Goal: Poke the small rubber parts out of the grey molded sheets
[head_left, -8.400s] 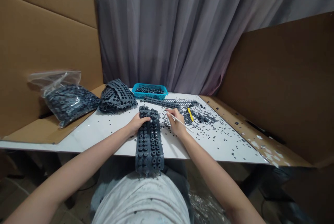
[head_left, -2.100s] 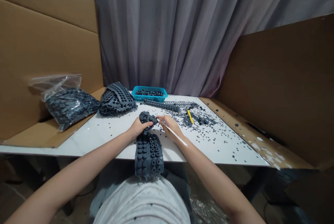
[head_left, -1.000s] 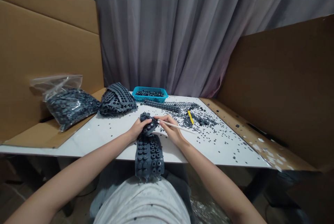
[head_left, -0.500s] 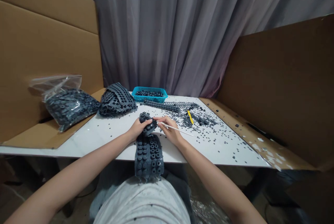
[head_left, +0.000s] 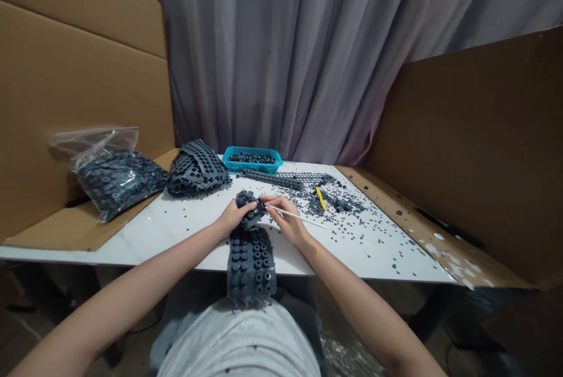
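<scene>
A dark grey rubber strip point(head_left: 250, 265) with rows of round, holed studs hangs over the table's near edge towards my lap. Its upper end is bent up and gripped by my left hand point(head_left: 231, 216), the thumb pressing on the studs. Between the fingers of my right hand point(head_left: 285, 218) is a thin white stick point(head_left: 303, 220), held like a pen. The stick's tip end is at the folded part of the strip; the exact contact is hidden by my fingers.
A blue basket point(head_left: 252, 169) of small dark parts stands at the back. Left are a rolled perforated sheet point(head_left: 197, 169) and a clear bag point(head_left: 118, 180) of dark rings. Scattered black bits surround a yellow tool point(head_left: 321, 198) at right. Cardboard walls point(head_left: 83, 72) flank the table.
Almost nothing differs. My hands and the folded end of the strip have shifted very slightly to the right.
</scene>
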The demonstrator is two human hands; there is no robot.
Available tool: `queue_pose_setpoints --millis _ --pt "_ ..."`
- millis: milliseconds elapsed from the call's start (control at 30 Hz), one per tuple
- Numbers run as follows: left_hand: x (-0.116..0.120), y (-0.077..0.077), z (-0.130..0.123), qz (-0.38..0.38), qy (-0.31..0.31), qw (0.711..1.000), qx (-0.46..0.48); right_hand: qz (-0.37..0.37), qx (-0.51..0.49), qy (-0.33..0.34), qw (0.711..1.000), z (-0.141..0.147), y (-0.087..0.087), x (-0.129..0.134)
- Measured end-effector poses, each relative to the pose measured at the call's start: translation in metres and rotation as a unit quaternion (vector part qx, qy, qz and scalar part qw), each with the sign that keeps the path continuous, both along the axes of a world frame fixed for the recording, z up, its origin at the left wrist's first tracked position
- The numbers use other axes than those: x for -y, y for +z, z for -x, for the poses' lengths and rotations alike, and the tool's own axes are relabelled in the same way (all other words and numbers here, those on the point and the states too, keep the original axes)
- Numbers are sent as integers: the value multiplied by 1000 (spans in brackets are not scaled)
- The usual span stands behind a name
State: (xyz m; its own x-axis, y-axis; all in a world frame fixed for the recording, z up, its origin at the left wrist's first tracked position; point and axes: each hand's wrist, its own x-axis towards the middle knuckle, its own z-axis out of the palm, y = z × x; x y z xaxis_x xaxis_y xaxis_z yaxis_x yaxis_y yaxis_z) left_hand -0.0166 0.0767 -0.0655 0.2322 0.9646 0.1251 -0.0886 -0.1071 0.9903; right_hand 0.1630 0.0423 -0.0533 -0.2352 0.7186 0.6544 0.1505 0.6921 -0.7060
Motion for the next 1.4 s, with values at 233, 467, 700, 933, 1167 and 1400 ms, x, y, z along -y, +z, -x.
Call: queue_pose_setpoints --millis 233,467,700,933,1167,1400 --pt "-1 0 0 -7 16 1000 -11 12 -3 9 1000 1 2 1" --pt "0 2 -1 -4 11 1000 -11 25 -10 23 999 1 -1 -1" --pt "0 1 -1 -5 6 1000 -7 22 -11 28 999 1 -2 -1" --pt "0 2 -1 -6 4 1000 -6 27 -11 18 999 1 1 2" --pt "0 1 -1 3 15 1000 -6 -28 25 3 999 -1 -5 -5" --pt "-2 -2 -1 12 22 1000 9 -93 95 -103 986 -4 -8 -12"
